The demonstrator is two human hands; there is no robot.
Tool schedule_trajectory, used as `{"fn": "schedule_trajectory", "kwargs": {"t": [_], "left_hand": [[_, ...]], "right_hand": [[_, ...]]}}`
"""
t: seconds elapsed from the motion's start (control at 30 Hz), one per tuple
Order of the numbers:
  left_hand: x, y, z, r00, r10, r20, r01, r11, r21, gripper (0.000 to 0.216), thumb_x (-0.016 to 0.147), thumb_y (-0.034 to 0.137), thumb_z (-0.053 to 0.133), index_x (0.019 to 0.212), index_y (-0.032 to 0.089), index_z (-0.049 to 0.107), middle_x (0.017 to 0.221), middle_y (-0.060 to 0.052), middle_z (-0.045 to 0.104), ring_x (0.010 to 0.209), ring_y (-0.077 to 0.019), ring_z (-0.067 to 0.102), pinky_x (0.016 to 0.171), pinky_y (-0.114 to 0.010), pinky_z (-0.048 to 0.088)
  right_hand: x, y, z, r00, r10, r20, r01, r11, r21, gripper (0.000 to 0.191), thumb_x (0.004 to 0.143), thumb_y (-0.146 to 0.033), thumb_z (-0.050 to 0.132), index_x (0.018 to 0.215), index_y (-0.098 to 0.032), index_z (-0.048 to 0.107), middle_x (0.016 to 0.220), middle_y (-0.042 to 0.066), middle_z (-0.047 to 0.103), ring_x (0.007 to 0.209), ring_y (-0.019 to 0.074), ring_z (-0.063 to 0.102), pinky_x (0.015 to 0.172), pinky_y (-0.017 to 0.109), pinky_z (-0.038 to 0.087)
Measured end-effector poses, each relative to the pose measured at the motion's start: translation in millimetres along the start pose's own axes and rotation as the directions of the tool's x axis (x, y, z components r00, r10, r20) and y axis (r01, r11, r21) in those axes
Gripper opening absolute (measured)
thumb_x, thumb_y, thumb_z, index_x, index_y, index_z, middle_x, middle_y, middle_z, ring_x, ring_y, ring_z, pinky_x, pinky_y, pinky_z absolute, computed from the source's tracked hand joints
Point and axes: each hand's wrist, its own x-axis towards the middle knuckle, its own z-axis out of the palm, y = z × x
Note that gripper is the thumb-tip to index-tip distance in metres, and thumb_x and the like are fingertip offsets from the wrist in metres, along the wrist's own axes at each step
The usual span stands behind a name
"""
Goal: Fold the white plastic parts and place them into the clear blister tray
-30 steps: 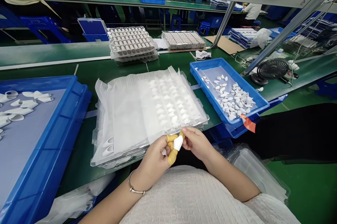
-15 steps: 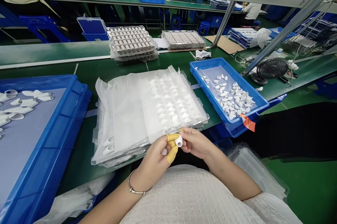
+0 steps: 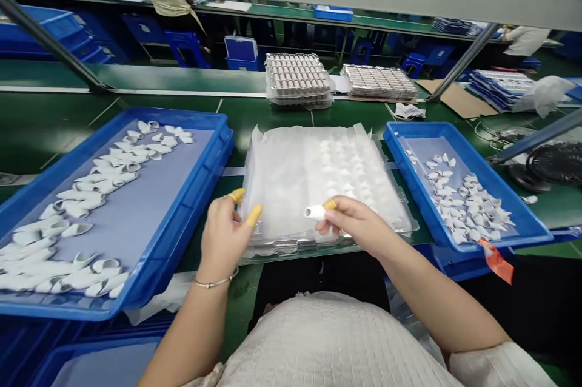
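Observation:
My right hand (image 3: pixel 352 220) pinches a small white hollow piece (image 3: pixel 314 212), its round opening turned to the left, over the front of a stack of clear plastic trays (image 3: pixel 291 246). A translucent white sheet (image 3: pixel 286 181) covers the top tray, and rows of white pieces show through on its right half. My left hand (image 3: pixel 230 223) is at the tray's front left corner, thumb and forefinger spread apart, nothing seen between them. Yellow finger cots cover some fingertips on both hands. The tray's corner behind my left hand is partly hidden.
On the left a blue bin (image 3: pixel 182 235) holds rows of larger white hollow pieces. A smaller blue bin (image 3: pixel 473 147) on the right holds a heap of small ones. Filled trays (image 3: pixel 300 74) stand behind; a metal post (image 3: pixel 468 59) and a fan (image 3: pixel 555 162) are at right.
My hands have come apart. The left has moved left and opened; the right keeps the white piece and has brought it over the tray's front. The view has turned left.

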Motion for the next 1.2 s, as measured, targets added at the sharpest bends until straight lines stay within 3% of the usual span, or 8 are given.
{"fn": "schedule_trajectory", "kwargs": {"t": [0.1,0.2,0.3,0.4,0.57,0.7,1.0,1.2], "left_hand": [[12.0,-24.8,-9.2,0.979,-0.112,0.172,0.081,0.981,0.179,0.058,0.077,0.054,0.063,0.121,0.018,0.053,0.104,-0.010,0.061,0.094,-0.0307,0.059,0.068,-0.036,0.046],[11.2,-33.9,-7.6,0.958,-0.148,0.245,0.117,0.984,0.136,0.053,0.083,0.038,0.055,0.133,0.021,0.045,0.099,-0.006,0.064,0.083,-0.0247,0.061,0.063,-0.032,0.043],[7.9,-46.6,-3.2,0.954,-0.226,0.199,0.220,0.974,0.054,0.048,0.083,0.030,0.050,0.130,0.020,0.048,0.089,-0.003,0.065,0.071,-0.0211,0.060,0.059,-0.030,0.042],[6.0,-62.8,-2.0,0.946,-0.291,0.142,0.296,0.955,-0.011,0.047,0.081,0.029,0.052,0.127,0.020,0.051,0.083,-0.002,0.063,0.065,-0.0196,0.058,0.058,-0.030,0.042],[-1.1,-58.2,-8.9,0.953,-0.241,0.182,0.270,0.950,-0.157,0.050,0.085,0.043,0.052,0.129,0.019,0.049,0.093,-0.003,0.063,0.066,-0.0183,0.059,0.062,-0.030,0.046],[-3.8,-38.9,-9.1,0.955,-0.108,0.275,0.115,0.993,-0.006,0.063,0.081,0.046,0.060,0.136,0.020,0.044,0.092,-0.004,0.064,0.071,-0.0216,0.060,0.060,-0.030,0.041],[-2.1,-70.2,3.8,0.932,-0.312,0.184,0.348,0.910,-0.225,0.055,0.084,0.037,0.055,0.135,0.019,0.044,0.075,0.003,0.057,0.063,-0.0178,0.056,0.061,-0.029,0.044],[-4.2,-63.2,-2.6,0.938,-0.345,0.046,0.337,0.869,-0.362,0.054,0.084,0.047,0.059,0.129,0.019,0.050,0.093,-0.003,0.058,0.068,-0.0152,0.053,0.063,-0.028,0.044]], "right_hand": [[47.9,-6.8,29.4,0.991,-0.129,0.017,0.125,0.901,-0.416,0.020,0.092,-0.034,0.055,0.082,-0.019,0.065,0.086,0.004,0.062,0.078,0.0161,0.056,0.067,0.029,0.041],[91.5,2.9,60.8,0.973,-0.214,0.091,0.207,0.623,-0.754,0.021,0.092,-0.027,0.056,0.079,-0.017,0.069,0.085,0.005,0.056,0.084,0.0178,0.052,0.070,0.029,0.039],[120.7,18.7,85.2,0.966,-0.209,0.155,0.224,0.366,-0.903,0.026,0.095,-0.024,0.051,0.084,-0.016,0.073,0.087,0.008,0.056,0.089,0.0213,0.051,0.074,0.032,0.038],[135.1,31.5,98.2,0.973,-0.187,0.139,0.181,0.230,-0.956,0.031,0.097,-0.024,0.045,0.086,-0.016,0.073,0.090,0.010,0.057,0.089,0.0231,0.050,0.072,0.034,0.038],[137.8,33.4,98.3,0.975,-0.195,0.105,0.152,0.244,-0.958,0.032,0.096,-0.024,0.045,0.083,-0.015,0.072,0.088,0.010,0.057,0.085,0.0217,0.050,0.070,0.032,0.038],[134.4,20.7,92.8,0.974,-0.207,0.093,0.152,0.288,-0.945,0.028,0.095,-0.025,0.048,0.085,-0.015,0.071,0.089,0.009,0.057,0.088,0.0214,0.051,0.072,0.031,0.039],[142.5,31.6,99.7,0.974,-0.171,0.150,0.185,0.211,-0.960,0.028,0.094,-0.024,0.049,0.081,-0.016,0.072,0.088,0.009,0.057,0.087,0.0233,0.052,0.071,0.033,0.038],[152.0,44.4,106.1,0.976,-0.074,0.206,0.216,0.187,-0.958,0.019,0.089,-0.029,0.059,0.082,-0.017,0.073,0.092,0.011,0.059,0.091,0.0271,0.052,0.073,0.036,0.039]]}}
